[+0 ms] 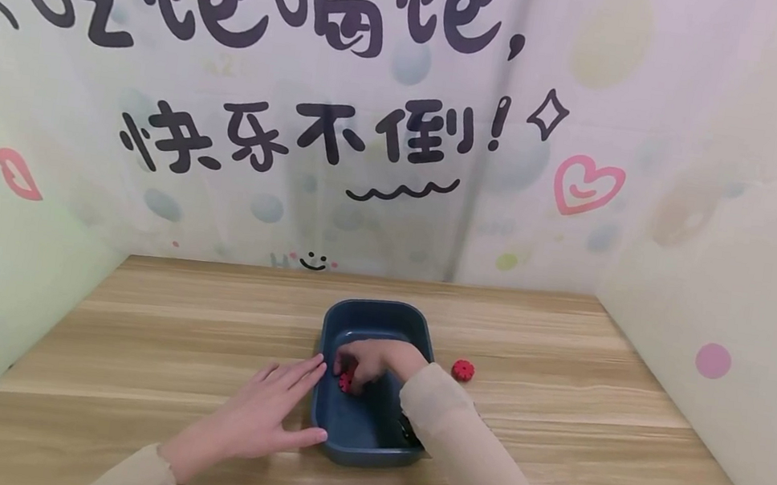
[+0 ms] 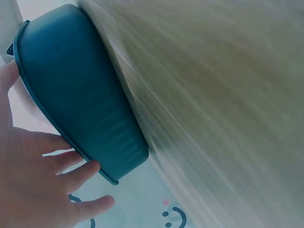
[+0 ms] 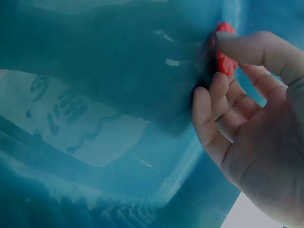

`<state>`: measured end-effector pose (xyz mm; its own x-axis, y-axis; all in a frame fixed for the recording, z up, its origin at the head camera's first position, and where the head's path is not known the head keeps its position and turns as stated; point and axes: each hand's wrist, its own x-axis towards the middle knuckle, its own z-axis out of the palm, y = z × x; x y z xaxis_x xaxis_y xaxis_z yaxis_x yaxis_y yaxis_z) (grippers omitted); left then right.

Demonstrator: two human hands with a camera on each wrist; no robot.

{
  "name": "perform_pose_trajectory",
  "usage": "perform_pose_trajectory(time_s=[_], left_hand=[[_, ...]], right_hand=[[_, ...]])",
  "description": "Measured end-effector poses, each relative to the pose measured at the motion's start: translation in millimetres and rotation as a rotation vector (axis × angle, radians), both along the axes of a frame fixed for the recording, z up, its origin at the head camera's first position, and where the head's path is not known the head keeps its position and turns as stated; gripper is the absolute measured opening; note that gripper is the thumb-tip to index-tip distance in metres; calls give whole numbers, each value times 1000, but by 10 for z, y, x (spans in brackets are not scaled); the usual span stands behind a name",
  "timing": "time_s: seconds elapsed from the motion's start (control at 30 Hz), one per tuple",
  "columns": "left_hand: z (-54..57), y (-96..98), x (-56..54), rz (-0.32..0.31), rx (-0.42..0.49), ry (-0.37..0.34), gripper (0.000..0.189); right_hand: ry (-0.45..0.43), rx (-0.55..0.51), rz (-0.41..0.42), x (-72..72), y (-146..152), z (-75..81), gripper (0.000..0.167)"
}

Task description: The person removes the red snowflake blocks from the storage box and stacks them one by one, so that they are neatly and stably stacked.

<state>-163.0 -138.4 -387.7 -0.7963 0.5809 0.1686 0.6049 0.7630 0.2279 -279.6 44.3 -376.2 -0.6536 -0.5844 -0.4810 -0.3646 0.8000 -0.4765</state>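
Note:
A dark blue plastic bin (image 1: 362,456) stands on the wooden table. Inside it, my right hand (image 1: 374,358) pinches a red gear-shaped piece (image 3: 227,52) between thumb and fingers, close to the bin's floor and left wall. The same red gear-shaped piece (image 1: 345,382) shows below my fingers in the head view. With fingers spread, my left hand (image 1: 265,413) touches the bin's left rim; in the left wrist view its thumb and fingertips lie along that rim. A second red gear-shaped piece (image 1: 463,371) lies on the table just right of the bin.
A small black object (image 1: 409,431) shows in the bin's near right corner, partly hidden by my right sleeve (image 1: 471,455). The wooden table (image 1: 206,309) meets printed fabric walls (image 1: 389,234) at the back and both sides.

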Motion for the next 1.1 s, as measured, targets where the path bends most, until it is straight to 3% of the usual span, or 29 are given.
perform_pose_trajectory(time_s=[0.83,1.1], left_hand=[[14,11,5,0,-3,-4,80],[9,4,3,2,-15,-1,84]], right_hand=[[63,0,25,0,27,-21,29],[151,-41,22,-72,64,121,25]])
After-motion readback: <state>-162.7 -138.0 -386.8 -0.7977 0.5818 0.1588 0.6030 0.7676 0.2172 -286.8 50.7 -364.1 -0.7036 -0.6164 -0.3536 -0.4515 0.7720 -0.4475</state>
